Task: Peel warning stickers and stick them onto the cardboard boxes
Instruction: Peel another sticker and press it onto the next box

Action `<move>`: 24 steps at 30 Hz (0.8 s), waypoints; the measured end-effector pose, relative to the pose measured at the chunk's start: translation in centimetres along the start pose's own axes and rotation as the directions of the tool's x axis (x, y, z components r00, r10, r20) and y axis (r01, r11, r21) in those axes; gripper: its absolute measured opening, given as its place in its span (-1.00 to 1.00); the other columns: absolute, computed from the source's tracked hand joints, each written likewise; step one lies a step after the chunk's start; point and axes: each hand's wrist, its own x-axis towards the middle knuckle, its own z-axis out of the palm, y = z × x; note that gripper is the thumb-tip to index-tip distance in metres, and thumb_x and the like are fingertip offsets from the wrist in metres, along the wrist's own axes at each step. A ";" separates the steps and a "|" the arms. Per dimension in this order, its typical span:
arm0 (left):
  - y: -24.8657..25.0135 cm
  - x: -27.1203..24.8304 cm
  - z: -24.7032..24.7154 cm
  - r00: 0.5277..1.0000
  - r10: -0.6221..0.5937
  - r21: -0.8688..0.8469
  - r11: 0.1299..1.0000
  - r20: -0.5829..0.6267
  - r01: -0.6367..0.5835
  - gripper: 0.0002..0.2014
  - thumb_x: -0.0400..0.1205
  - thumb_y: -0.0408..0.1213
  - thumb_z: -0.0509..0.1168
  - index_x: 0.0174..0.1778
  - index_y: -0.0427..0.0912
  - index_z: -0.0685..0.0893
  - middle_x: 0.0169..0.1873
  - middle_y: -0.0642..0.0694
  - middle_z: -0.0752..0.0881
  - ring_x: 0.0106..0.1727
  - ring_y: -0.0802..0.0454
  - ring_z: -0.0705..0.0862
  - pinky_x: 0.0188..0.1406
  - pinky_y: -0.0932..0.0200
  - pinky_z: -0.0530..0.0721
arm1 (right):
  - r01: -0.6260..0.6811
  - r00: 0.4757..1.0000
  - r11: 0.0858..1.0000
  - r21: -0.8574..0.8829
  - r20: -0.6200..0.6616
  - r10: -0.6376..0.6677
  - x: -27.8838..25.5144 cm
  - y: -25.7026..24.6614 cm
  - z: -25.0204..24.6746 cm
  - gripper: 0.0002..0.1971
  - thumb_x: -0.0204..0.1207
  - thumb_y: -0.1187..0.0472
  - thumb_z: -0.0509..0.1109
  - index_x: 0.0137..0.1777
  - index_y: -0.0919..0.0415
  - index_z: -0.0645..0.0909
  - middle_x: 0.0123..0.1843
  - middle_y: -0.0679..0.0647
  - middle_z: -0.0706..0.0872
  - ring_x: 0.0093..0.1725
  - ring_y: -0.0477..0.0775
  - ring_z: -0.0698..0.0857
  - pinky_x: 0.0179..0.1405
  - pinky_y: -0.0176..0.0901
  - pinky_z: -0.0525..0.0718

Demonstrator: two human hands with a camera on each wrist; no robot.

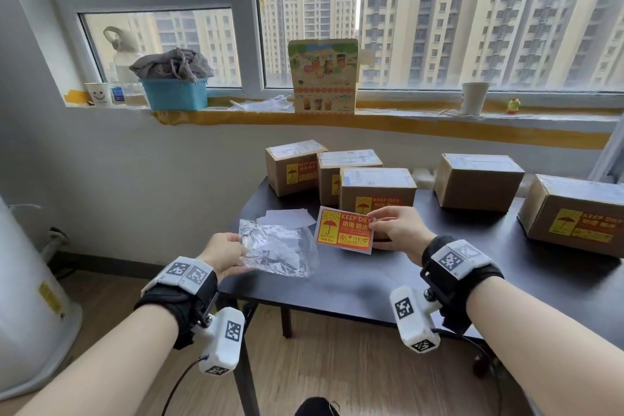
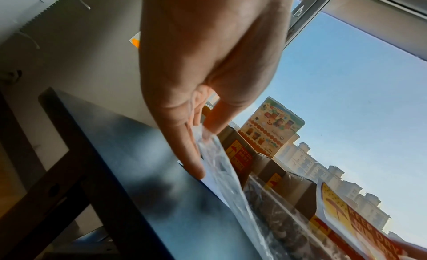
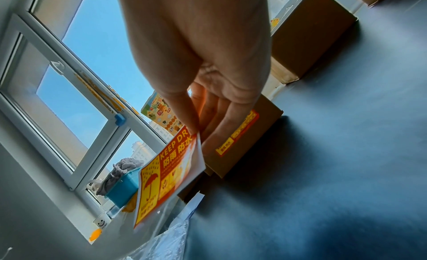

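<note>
Both hands hovered above the table (image 1: 354,284): left hand (image 1: 224,255) pinched a clear bag (image 1: 277,250), right hand (image 1: 398,228) pinched an unpeeled sticker (image 1: 344,230). Four boxes looked stickered; one box (image 1: 477,181) showed none.

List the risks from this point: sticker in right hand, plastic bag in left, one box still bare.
1. The right hand pinches the sticker by one corner only; the sheet could sag or curl during peeling.
2. The left hand holds the crinkled plastic bag right beside the sticker; exposed adhesive could catch on it.
3. The unlabelled box sits behind; reaching over may nudge the labelled box in front.
</note>
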 end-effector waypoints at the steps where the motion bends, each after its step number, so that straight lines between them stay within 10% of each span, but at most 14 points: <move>1: 0.1 0.0 0.1 1.000 0.002 0.024 1.000 -0.014 -0.002 -0.74 0.62 -0.62 0.15 0.18 -0.35 0.56 -0.01 -0.25 0.64 -0.13 -0.13 0.63 -0.42 0.17 0.78 | 0.002 1.000 1.000 0.008 0.008 -0.002 -0.1 0.0 0.0 -0.90 0.53 0.48 0.34 -0.06 0.31 0.63 0.05 0.32 0.72 -0.01 0.22 0.75 -0.12 -0.01 0.77; 5: 0.9 -0.1 -0.2 0.971 0.215 0.474 0.869 -0.107 -0.140 -0.41 0.57 -0.47 0.27 0.56 -0.32 0.34 0.52 -0.27 0.43 0.49 -0.21 0.45 0.43 0.02 0.48 | 0.023 0.999 0.999 0.041 0.022 -0.024 -0.2 -0.3 0.1 -0.90 0.53 0.48 0.34 -0.07 0.30 0.63 0.00 0.30 0.72 -0.05 0.20 0.75 -0.16 -0.04 0.77; 8: 2.3 -1.7 0.4 0.915 0.394 0.602 0.752 -0.084 -0.268 -0.64 0.61 -0.35 0.25 0.35 -0.23 0.61 0.30 -0.23 0.65 0.20 -0.15 0.65 0.15 0.11 0.57 | 0.061 0.997 0.997 0.044 0.041 -0.063 -0.4 -0.6 0.3 -0.89 0.53 0.46 0.35 -0.10 0.26 0.64 -0.01 0.28 0.72 -0.04 0.18 0.74 -0.11 0.01 0.77; 11: 3.7 -3.7 2.2 0.927 0.374 0.389 0.849 0.035 -0.358 -0.84 0.65 -0.27 0.26 0.01 -0.23 0.72 -0.10 -0.19 0.72 -0.25 -0.01 0.61 -0.22 0.15 0.59 | 0.103 0.992 0.994 0.039 0.065 -0.105 -0.8 -0.7 0.7 -0.88 0.53 0.45 0.36 -0.12 0.24 0.65 -0.04 0.26 0.73 -0.06 0.16 0.75 -0.07 0.04 0.78; 15: 4.8 -6.0 4.3 0.945 0.219 0.061 0.969 0.244 -0.241 -0.79 0.66 -0.21 0.28 0.05 -0.28 0.69 -0.13 -0.16 0.76 -0.18 -0.04 0.74 -0.07 0.10 0.75 | 0.133 0.987 0.991 0.021 0.084 -0.135 -1.5 -0.8 0.9 -0.86 0.53 0.44 0.36 -0.13 0.20 0.66 -0.04 0.25 0.74 -0.03 0.19 0.76 -0.02 0.07 0.78; 24: 5.0 -7.0 5.3 0.963 0.223 -0.036 0.975 0.153 -0.220 -0.81 0.58 -0.40 0.37 0.08 -0.37 0.65 -0.26 -0.22 0.75 -0.43 0.06 0.74 -0.41 0.28 0.73 | 0.300 0.947 0.926 -0.230 -0.048 -0.319 -2.5 -0.8 0.5 -0.79 0.44 0.32 0.49 0.06 0.23 0.63 0.01 0.13 0.74 0.01 0.05 0.72 0.04 -0.09 0.73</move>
